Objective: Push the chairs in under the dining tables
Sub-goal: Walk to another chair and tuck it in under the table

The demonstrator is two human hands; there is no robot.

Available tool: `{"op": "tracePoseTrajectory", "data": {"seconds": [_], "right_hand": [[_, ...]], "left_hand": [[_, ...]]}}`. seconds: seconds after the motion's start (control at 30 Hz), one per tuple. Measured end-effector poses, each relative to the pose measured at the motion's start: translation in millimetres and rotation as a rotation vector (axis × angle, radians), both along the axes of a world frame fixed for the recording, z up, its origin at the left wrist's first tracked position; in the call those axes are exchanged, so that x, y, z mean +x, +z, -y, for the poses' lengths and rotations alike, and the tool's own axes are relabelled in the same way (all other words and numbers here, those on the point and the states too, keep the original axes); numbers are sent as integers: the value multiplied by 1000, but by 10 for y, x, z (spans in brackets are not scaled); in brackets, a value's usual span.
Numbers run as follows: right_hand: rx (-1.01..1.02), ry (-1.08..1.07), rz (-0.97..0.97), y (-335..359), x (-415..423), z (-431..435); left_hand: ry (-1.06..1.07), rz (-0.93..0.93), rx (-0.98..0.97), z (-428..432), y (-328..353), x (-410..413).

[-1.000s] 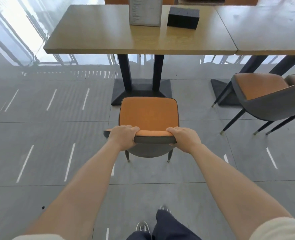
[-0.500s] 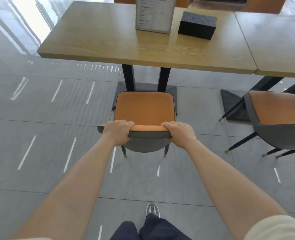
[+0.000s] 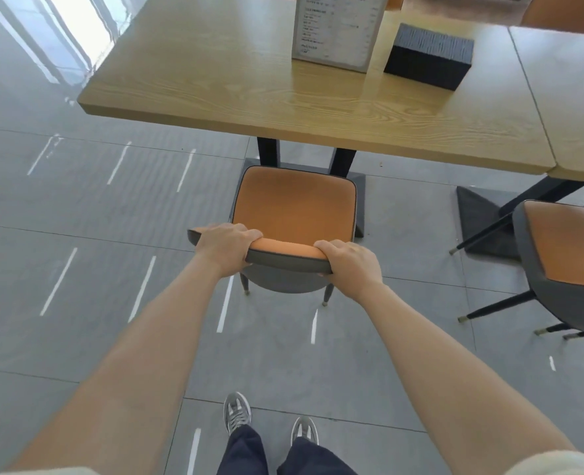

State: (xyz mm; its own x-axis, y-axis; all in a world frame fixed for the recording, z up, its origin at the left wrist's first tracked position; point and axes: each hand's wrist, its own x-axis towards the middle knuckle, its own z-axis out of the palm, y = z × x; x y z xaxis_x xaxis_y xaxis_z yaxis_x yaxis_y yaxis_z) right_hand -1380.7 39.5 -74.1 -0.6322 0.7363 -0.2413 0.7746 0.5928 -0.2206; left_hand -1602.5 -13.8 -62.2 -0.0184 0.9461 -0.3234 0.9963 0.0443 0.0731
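Both hands are clamped on the chair's backrest, the left hand (image 3: 225,250) wrapped over its left end and the right hand (image 3: 350,265) gripping its right end, set well apart with arms stretched forward. And the chair (image 3: 294,204) is on the move! A second ago its orange seat sat clear of the table's black base; now the front edge of the seat has closed right up to the posts and overlaps the base (image 3: 359,207), with the near edge of the tabletop (image 3: 249,80) looming just ahead of it. The whole seat is still in the open, though, so by the look of it this push is under way but not finished. More forward travel is needed before the seat tucks underneath. A second chair (image 3: 571,248) waits off to the right, pulled out from the neighbouring tabletop (image 3: 574,97), so there is more work to come. As for containers, a black box (image 3: 427,56) sits on the tabletop beside a menu stand (image 3: 338,29). Its contents cannot be made out from this angle.
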Motion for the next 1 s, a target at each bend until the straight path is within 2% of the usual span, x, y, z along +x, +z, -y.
{"op": "tracePoseTrajectory", "data": {"seconds": [0.3,0.6,0.7,0.83,0.9,1.0], "right_hand": [[-28,-33,42,29,-60,6],[-213,-114,171,294,-251,136],[-199,-107,166,374,-576,203],[-94,-137,126,428,-1371,176],[-48,-35,57,505,-2164,218],[-35,-13,41,578,-2436,183]], "left_hand": [[-26,13,9,-3,-40,-68],[-131,44,-24,116,11,-223],[-132,13,-64,236,109,-496],[-12,-25,-32,417,326,-1102],[144,-41,23,627,501,-1742],[183,3,58,637,566,-1982]]}}
